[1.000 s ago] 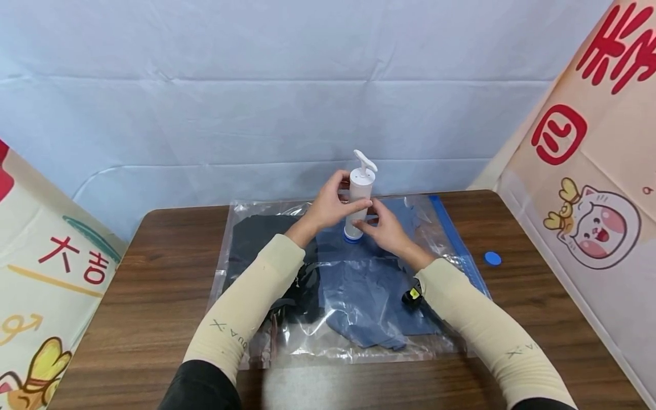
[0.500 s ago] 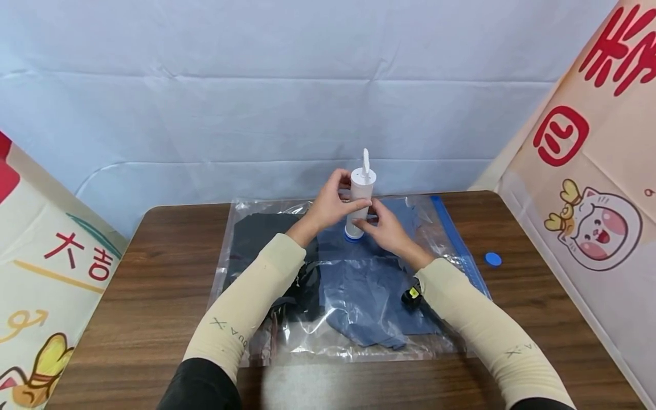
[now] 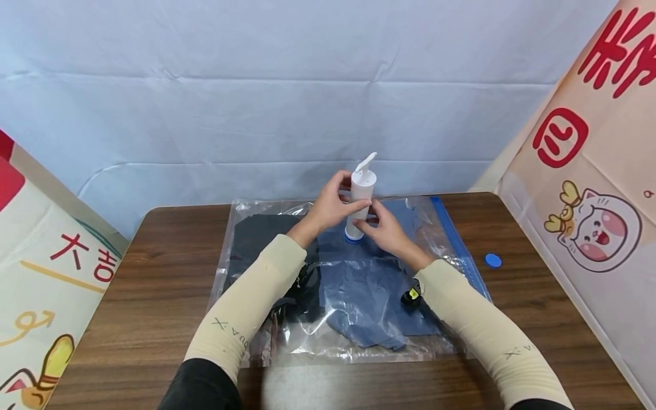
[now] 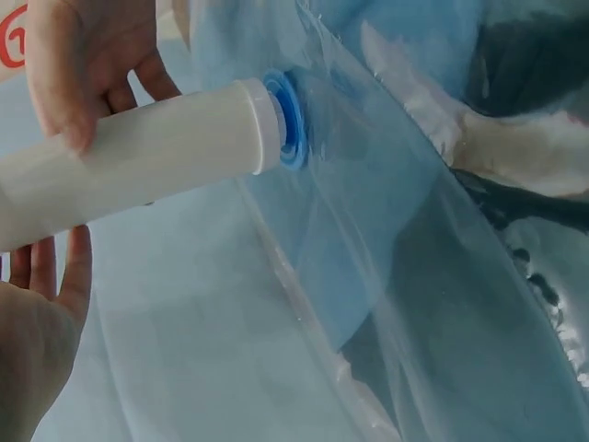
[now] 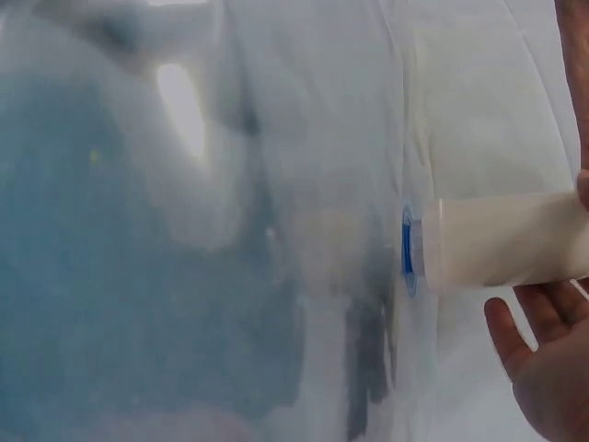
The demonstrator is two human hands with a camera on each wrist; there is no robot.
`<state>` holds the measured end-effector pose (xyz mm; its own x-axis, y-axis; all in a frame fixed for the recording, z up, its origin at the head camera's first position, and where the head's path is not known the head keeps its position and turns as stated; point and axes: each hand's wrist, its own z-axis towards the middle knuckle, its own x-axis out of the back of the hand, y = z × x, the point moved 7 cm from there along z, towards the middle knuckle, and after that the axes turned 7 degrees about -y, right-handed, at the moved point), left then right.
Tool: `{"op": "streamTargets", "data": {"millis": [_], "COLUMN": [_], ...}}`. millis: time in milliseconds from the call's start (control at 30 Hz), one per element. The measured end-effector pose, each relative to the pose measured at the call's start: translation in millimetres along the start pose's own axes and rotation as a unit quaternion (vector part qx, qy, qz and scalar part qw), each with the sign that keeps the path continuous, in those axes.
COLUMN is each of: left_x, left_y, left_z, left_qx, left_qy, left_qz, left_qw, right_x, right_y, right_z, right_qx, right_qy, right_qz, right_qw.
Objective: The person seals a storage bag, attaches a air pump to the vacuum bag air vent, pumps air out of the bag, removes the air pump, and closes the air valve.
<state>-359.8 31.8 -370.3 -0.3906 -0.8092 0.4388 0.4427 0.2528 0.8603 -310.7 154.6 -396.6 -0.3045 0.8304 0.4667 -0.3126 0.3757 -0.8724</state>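
White pump (image 3: 362, 192) stands upright, handle (image 3: 365, 163) up, long axis near-vertical, gripped by left hand (image 3: 329, 206) and right hand (image 3: 387, 230).

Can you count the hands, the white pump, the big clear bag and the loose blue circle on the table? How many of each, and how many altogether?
Hands: 2 (left hand, right hand)
White pump: 1
Clear bag: 1
Loose blue circle: 1
Total: 5

The table (image 3: 128, 307) has a dark brown, wood-grained top with rounded far corners. A large clear plastic bag (image 3: 307, 341) lies flat across its middle, a blue strip (image 3: 455, 239) along the bag's right edge. Beyond that edge, a small round blue disc (image 3: 493, 261) lies apart from the bag.
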Motion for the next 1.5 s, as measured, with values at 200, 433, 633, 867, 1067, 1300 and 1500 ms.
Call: {"op": "streamTargets", "data": {"millis": [200, 433, 633, 867, 1067, 1300, 1500], "left_x": [0.1, 0.3, 1.2, 0.7, 1.5, 1.8, 0.3], "left_y": [-0.2, -1.6, -0.1, -1.7, -2.4, -2.9, -1.6], "left_z": [0.0, 0.1, -0.7, -1.7, -2.5, -1.8, -0.7], "left_qx": [0.004, 0.016, 0.002, 0.001, 0.011, 0.011, 0.004], "left_qy": [-0.001, 0.005, -0.007, -0.016, -0.012, -0.005, -0.017], "left_qz": [-0.003, -0.023, -0.020, -0.010, -0.012, -0.006, -0.004], "left_qw": [1.0000, 0.9996, 0.9998, 0.9998, 0.9998, 0.9999, 0.9998], "right_x": [2.7, 3.1, 4.6, 5.5, 5.2, 5.3, 4.0], "right_y": [7.4, 44.1, 43.7, 44.4, 47.5, 47.2, 46.6], "right_z": [1.2, 10.9, 8.9, 9.1, 10.0, 12.0, 11.2], "right_qx": [0.001, 0.018, 0.028, 0.029, 0.021, 0.020, 0.017], "right_qy": [0.008, 0.024, 0.025, 0.024, 0.015, 0.016, 0.007], "right_qz": [0.002, 0.006, -0.001, 0.001, 0.004, 0.003, 0.002], "right_qw": [1.0000, 0.9995, 0.9993, 0.9993, 0.9997, 0.9997, 0.9998]}}
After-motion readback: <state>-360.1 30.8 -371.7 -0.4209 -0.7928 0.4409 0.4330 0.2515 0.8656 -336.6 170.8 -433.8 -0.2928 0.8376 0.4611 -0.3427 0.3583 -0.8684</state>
